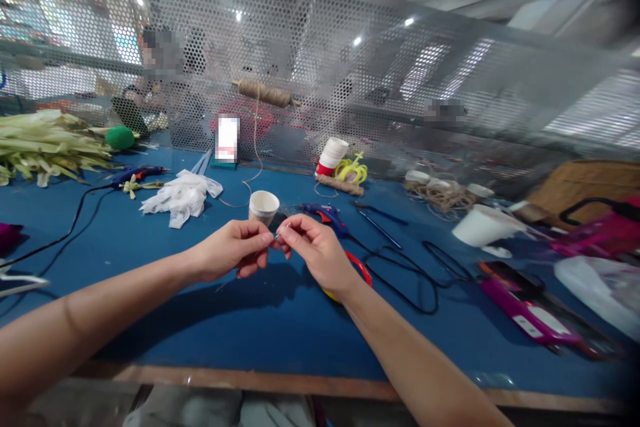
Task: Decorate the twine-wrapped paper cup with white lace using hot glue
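Observation:
My left hand [239, 250] and my right hand [317, 255] meet fingertip to fingertip above the middle of the blue tabletop [235, 330]. Both are closed in a pinch around something tiny and thin, too small to name. Just behind the fingers stands a white cup [264, 203], its lower part partly covered by them. A blue glue gun [327, 215] lies behind my right hand, its black cable running off to the right. Under the right wrist, a red and yellow ring-shaped object [361, 268] is half hidden.
White cloth strips [183, 197], another glue gun [137, 175] and pale husks [47, 140] lie left. A twine roll [265, 93] hangs on the perforated metal screen [320, 47]. Rightward are pen-like tools [380, 227], a white roll [483, 225] and a purple case [525, 310].

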Tool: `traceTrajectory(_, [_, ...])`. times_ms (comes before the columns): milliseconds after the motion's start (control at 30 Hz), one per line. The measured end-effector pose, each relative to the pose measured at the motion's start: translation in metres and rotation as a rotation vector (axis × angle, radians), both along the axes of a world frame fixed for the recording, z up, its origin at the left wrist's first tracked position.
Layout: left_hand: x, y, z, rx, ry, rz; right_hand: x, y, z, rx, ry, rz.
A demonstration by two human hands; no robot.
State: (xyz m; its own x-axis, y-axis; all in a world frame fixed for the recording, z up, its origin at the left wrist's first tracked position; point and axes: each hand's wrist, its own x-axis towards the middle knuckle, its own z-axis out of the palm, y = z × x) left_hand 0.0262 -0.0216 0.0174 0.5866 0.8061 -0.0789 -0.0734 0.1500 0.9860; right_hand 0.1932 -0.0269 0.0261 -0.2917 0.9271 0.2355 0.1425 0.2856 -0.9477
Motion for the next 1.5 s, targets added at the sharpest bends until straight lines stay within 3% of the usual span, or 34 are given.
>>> traceTrajectory(133, [0.0,-0.001,0.003,0.164,0.141,0.053,0.002,0.0,-0.001,-0.009,-0.068,-0.003])
traceTrajectory(300, [-0.002,0.0,0.0,0.664,0.461,0.221,0.002,0.0,-0.002,0.047,-0.271,-0.016])
traceTrajectory(567, [-0.002,0.001,-0.002,0.946,0.619,0.313,-0.001,-0.003,-0.004,-0.013,-0.22,0.007])
traceTrajectory(633, [-0.003,0.001,-0.001,0.92,0.613,0.286,-0.001,-0.004,-0.004,0.117,-0.267,-0.011])
traceTrajectory(767, [-0.006,0.003,0.0,0.694,0.501,0.135,0.0,-0.005,-0.003,0.393,-0.37,-0.01])
traceTrajectory(867, [-0.007,0.006,0.001,0.587,0.432,0.093,-0.001,-0.004,-0.004,0.287,-0.328,0.011])
traceTrajectory(967, [-0.008,0.009,0.003,0.618,0.466,0.128,0.0,0.0,-0.005,0.082,-0.211,-0.012])
traceTrajectory(1067, [-0.008,0.011,0.006,0.593,0.515,0.098,0.002,0.004,-0.006,0.034,-0.114,-0.095])
traceTrajectory(1133, [-0.006,0.009,0.006,0.495,0.479,0.064,0.003,0.006,-0.008,0.013,-0.052,-0.116])
traceTrajectory(1300, [-0.001,0.004,0.001,0.24,0.29,-0.03,0.0,0.006,-0.012,-0.095,0.071,-0.01])
traceTrajectory(1367, [-0.006,0.011,0.0,0.323,0.348,-0.069,0.001,0.008,-0.011,-0.083,0.148,-0.051])
traceTrajectory(1400, [-0.011,0.018,0.0,0.44,0.426,-0.06,0.003,0.01,-0.01,-0.081,0.201,-0.088])
traceTrajectory(1433, [-0.017,0.028,-0.001,0.585,0.545,-0.023,0.005,0.013,-0.008,-0.088,0.256,-0.127])
traceTrajectory(1500, [-0.032,0.051,-0.005,0.795,0.888,0.172,0.01,0.019,-0.005,-0.126,0.331,-0.186])
